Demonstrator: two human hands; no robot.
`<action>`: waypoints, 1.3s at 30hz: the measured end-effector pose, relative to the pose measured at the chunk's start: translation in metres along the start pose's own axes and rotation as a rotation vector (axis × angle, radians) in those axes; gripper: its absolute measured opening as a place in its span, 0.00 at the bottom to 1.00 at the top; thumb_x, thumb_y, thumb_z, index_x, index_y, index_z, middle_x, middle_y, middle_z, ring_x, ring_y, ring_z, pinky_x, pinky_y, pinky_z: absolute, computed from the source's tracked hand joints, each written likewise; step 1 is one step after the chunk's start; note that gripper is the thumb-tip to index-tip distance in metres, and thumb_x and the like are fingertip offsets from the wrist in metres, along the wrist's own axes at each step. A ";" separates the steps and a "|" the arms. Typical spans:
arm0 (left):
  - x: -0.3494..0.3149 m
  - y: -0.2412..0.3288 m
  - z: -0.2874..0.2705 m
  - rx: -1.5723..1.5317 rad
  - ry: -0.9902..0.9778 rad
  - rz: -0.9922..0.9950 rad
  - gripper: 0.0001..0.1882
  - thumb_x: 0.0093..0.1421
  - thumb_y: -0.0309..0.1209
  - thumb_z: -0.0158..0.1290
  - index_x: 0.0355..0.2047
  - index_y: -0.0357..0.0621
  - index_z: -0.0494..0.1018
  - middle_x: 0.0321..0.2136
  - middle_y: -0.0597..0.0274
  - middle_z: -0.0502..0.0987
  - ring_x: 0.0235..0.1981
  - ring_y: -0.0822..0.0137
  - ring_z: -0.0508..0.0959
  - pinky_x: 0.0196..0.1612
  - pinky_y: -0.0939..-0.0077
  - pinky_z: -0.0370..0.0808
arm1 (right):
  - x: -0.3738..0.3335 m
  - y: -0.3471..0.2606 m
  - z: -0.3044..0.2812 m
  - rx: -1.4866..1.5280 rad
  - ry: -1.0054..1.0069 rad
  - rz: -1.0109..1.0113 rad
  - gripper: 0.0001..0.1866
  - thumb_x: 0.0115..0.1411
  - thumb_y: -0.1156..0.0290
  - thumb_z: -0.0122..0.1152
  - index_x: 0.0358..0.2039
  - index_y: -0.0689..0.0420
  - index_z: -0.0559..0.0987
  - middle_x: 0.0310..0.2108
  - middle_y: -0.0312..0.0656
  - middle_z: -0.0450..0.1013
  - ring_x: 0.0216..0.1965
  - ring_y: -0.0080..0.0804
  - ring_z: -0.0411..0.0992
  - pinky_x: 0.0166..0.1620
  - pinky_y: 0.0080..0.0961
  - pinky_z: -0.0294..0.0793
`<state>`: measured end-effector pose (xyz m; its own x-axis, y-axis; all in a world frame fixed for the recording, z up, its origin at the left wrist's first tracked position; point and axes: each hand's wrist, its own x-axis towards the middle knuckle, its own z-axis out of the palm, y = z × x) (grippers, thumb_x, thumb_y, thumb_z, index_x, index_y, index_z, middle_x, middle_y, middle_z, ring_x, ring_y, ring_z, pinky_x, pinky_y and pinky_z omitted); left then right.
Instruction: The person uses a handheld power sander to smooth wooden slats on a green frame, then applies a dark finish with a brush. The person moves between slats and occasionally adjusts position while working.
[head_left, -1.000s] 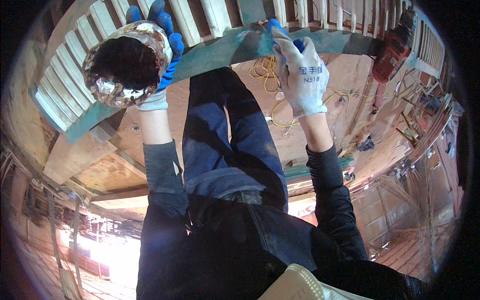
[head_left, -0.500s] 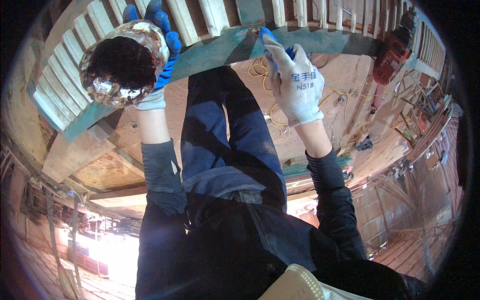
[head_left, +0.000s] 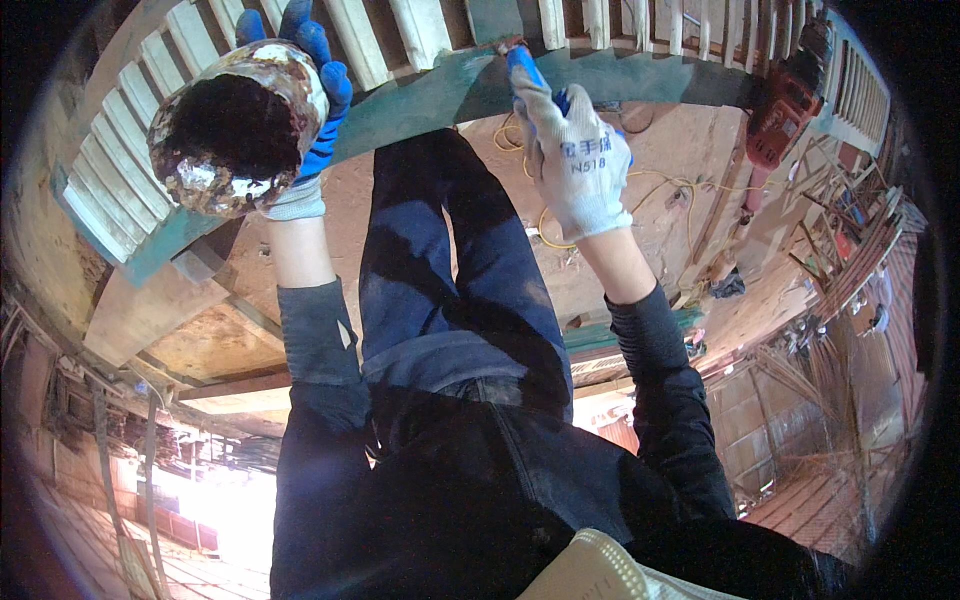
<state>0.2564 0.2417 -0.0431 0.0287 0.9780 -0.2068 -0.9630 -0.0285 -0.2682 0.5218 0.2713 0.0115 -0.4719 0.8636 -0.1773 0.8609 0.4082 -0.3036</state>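
Observation:
My left hand [head_left: 328,110], in a white glove with blue fingers and palm, is wrapped round a rounded can [head_left: 225,190] crusted in white and brown. The can tilts so that its dark inside shows. My right hand [head_left: 582,165], gloved alike, is at the teal curved rail [head_left: 425,112] with its index finger stretched along and the other fingers curled under. A small reddish-brown bit [head_left: 510,45] shows at that fingertip, against the rail by the slats; whether it is a tool's tip or a smear I cannot make out.
Pale slats [head_left: 345,45] stand in a row along the rail. A red power drill [head_left: 780,120] lies on the rail's right part. A yellow cord [head_left: 690,215] winds over the dusty floor [head_left: 660,140]. Wooden scraps [head_left: 815,230] are heaped on the right, boards [head_left: 215,340] on the left.
My right hand has shifted a little up and left along the rail, the brown bit moving with its fingertip. My left hand and the can have drifted slightly left.

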 end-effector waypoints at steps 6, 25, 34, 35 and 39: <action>-0.003 0.010 -0.009 0.021 -0.033 -0.054 0.25 0.65 0.43 0.43 0.63 0.59 0.62 0.66 0.52 0.54 0.63 0.52 0.63 0.57 0.38 0.63 | 0.009 -0.006 -0.011 0.067 0.045 -0.039 0.22 0.54 0.72 0.59 0.51 0.43 0.75 0.29 0.44 0.68 0.23 0.42 0.72 0.25 0.33 0.72; 0.000 0.014 -0.014 0.035 -0.062 -0.081 0.24 0.66 0.40 0.43 0.61 0.54 0.64 0.66 0.49 0.55 0.63 0.51 0.63 0.56 0.41 0.65 | 0.000 0.013 0.002 -0.030 0.012 0.017 0.22 0.57 0.67 0.57 0.54 0.42 0.72 0.29 0.44 0.68 0.24 0.44 0.73 0.23 0.38 0.71; -0.003 0.003 -0.002 0.008 -0.040 -0.071 0.24 0.66 0.40 0.43 0.62 0.55 0.63 0.67 0.51 0.54 0.64 0.51 0.62 0.57 0.40 0.65 | -0.020 -0.003 -0.004 0.016 0.018 0.085 0.24 0.55 0.72 0.58 0.54 0.44 0.71 0.31 0.46 0.69 0.25 0.45 0.72 0.25 0.37 0.72; -0.003 0.006 -0.005 0.020 -0.043 -0.073 0.24 0.66 0.41 0.43 0.62 0.55 0.63 0.67 0.51 0.53 0.64 0.51 0.62 0.57 0.40 0.65 | -0.016 -0.004 -0.003 0.024 0.045 0.070 0.24 0.56 0.70 0.57 0.55 0.43 0.70 0.31 0.46 0.68 0.23 0.44 0.72 0.24 0.37 0.72; -0.002 0.011 -0.010 0.020 -0.057 -0.076 0.24 0.66 0.41 0.42 0.62 0.56 0.62 0.67 0.51 0.53 0.64 0.51 0.61 0.58 0.40 0.64 | -0.006 -0.006 0.022 -0.041 0.046 0.115 0.25 0.58 0.70 0.54 0.57 0.42 0.68 0.31 0.47 0.67 0.21 0.45 0.73 0.21 0.38 0.72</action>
<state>0.2486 0.2373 -0.0545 0.0868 0.9874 -0.1324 -0.9639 0.0497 -0.2617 0.5151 0.2577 -0.0059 -0.3611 0.9177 -0.1656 0.9163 0.3163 -0.2455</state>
